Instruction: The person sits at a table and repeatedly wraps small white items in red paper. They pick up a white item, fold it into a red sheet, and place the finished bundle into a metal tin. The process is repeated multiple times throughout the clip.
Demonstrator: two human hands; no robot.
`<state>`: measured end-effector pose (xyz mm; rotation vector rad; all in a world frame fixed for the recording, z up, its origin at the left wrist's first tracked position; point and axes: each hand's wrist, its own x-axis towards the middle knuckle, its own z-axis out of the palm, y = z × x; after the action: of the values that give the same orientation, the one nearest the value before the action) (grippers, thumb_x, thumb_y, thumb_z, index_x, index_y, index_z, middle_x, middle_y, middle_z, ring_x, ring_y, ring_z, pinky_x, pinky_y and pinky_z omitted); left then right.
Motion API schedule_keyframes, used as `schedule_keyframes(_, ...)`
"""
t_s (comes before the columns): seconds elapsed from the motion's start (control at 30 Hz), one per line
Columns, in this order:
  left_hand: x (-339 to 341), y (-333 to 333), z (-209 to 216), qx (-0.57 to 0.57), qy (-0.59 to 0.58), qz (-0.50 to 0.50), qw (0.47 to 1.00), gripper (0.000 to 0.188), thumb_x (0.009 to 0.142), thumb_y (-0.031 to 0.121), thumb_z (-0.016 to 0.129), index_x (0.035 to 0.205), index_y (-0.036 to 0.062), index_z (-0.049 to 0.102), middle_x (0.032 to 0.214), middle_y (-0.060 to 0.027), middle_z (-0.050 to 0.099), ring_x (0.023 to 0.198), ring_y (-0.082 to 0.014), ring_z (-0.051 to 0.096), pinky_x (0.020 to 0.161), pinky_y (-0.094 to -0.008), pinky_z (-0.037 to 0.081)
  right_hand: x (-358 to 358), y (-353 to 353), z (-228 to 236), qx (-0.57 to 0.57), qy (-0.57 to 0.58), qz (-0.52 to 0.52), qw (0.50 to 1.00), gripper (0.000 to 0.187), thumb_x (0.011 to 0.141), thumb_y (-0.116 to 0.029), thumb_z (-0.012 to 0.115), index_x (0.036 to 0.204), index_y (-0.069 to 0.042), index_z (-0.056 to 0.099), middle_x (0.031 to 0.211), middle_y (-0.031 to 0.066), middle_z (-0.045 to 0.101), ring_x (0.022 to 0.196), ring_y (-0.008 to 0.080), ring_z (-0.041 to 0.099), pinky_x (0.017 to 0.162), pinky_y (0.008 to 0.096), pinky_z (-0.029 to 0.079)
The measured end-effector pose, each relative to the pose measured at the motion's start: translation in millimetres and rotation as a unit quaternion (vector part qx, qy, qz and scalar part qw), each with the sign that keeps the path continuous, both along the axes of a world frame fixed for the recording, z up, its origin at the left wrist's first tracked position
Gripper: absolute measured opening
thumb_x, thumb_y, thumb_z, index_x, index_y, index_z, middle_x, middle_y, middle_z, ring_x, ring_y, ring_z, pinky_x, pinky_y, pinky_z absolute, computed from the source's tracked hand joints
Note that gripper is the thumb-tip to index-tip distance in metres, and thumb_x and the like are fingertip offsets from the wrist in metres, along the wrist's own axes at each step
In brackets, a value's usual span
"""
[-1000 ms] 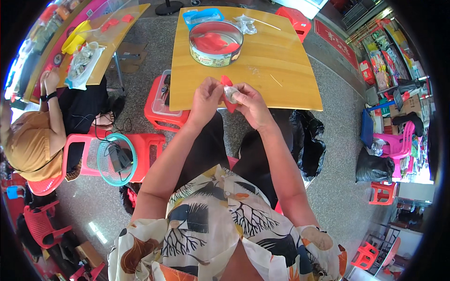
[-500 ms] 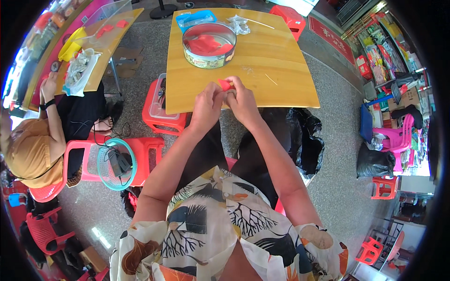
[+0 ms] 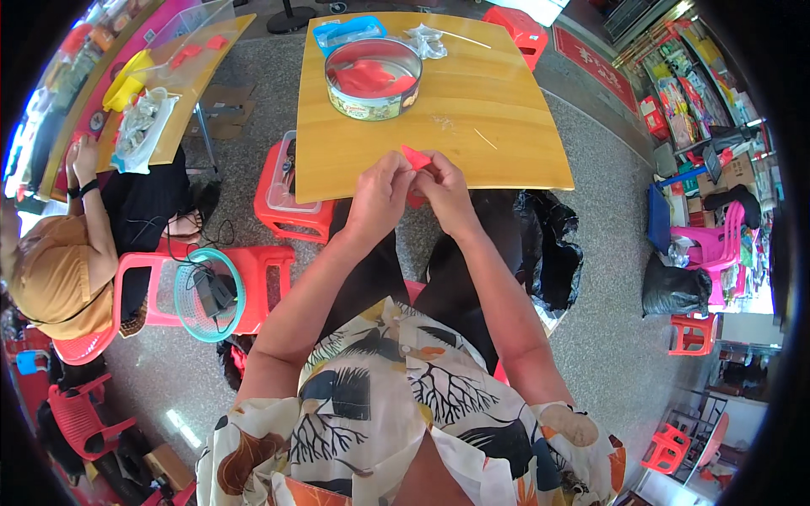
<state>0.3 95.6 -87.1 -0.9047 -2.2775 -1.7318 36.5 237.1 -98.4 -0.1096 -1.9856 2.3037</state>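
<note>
Just over the near edge of the wooden table [image 3: 472, 110], both hands meet at a small red piece [image 3: 414, 157] that looks soft, like cloth or paper. My left hand [image 3: 380, 192] pinches it from the left side. From the other side my right hand [image 3: 445, 187] grips it, fingers curled. A pointed tip of the red piece sticks up between the fingertips, and some red shows below them; the rest is hidden by the fingers. Farther back stands a round tin [image 3: 371, 108] with similar red pieces [image 3: 369, 78] inside.
Behind the tin lie a blue tray [image 3: 348, 30] and a crumpled clear bag [image 3: 427, 40]. A thin stick [image 3: 486, 138] rests on the tabletop. Left of the table, a red stool [image 3: 291, 221] carries a clear box. A co-worker [image 3: 67, 261] sits at another table. A black bag [image 3: 553, 253] hangs at right.
Both hands have shifted slightly, the right one a little lower and farther right. The red piece now points upward, with its tip showing more.
</note>
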Motion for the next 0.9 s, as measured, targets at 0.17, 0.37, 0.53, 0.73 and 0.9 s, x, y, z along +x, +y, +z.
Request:
schedule_keyframes(0.17,-5,1,-14,-0.011,0.022,0.028,0.999,0.008,0.089,0.0,0.058,0.085,-0.0007,0.051,0.07,-0.0113,0.059,0.063,-0.0196,0.061,0.059,-0.0317,0.047,-7,-3,18,0.402,0.023,-0.067,0.913,0.028,0.086,-0.009,0.058,0.114,-0.001,0.056,0.096,0.0063,0.065,0.083,0.0189,0.064,0.072,0.03,0.049)
schedule_keyframes(0.37,-6,-1,-7,0.07,-0.076,0.013,0.995,0.009,0.09,0.002,0.057,0.085,-0.0018,0.051,0.071,-0.0129,0.063,0.066,-0.0243,0.065,0.061,-0.0332,0.05,0,12,22,-0.184,-0.066,0.086,0.977,0.032,0.085,-0.01,0.062,0.115,-0.002,0.055,0.102,0.0064,0.063,0.088,0.0169,0.063,0.076,0.0305,0.051)
schedule_keyframes(0.53,1,-5,6,0.02,-0.08,-0.019,0.996,0.008,0.09,0.003,0.057,0.086,-0.0015,0.052,0.07,-0.0126,0.063,0.064,-0.0229,0.066,0.06,-0.0324,0.05,7,10,12,-0.155,-0.079,0.07,0.982,0.033,0.084,-0.009,0.064,0.114,-0.003,0.053,0.101,0.0048,0.061,0.088,0.0134,0.061,0.077,0.0292,0.051)
schedule_keyframes(0.73,1,-1,4,-0.003,-0.057,-0.016,0.998,0.007,0.089,0.002,0.057,0.087,-0.0014,0.051,0.068,-0.0145,0.061,0.065,-0.024,0.066,0.06,-0.0324,0.049,-2,4,0,0.126,0.036,-0.005,0.991,0.027,0.082,-0.003,0.062,0.107,-0.002,0.052,0.095,0.0099,0.062,0.083,0.0199,0.064,0.073,0.0333,0.052)
schedule_keyframes(0.9,-3,-2,-4,-0.019,-0.104,-0.003,0.994,0.008,0.09,0.003,0.058,0.088,-0.0011,0.052,0.071,-0.0115,0.06,0.068,-0.0205,0.064,0.063,-0.0316,0.049,-3,-12,8,0.35,0.111,-0.161,0.916,0.021,0.081,-0.006,0.061,0.099,-0.001,0.051,0.089,0.0197,0.06,0.08,0.0348,0.063,0.067,0.0414,0.049)
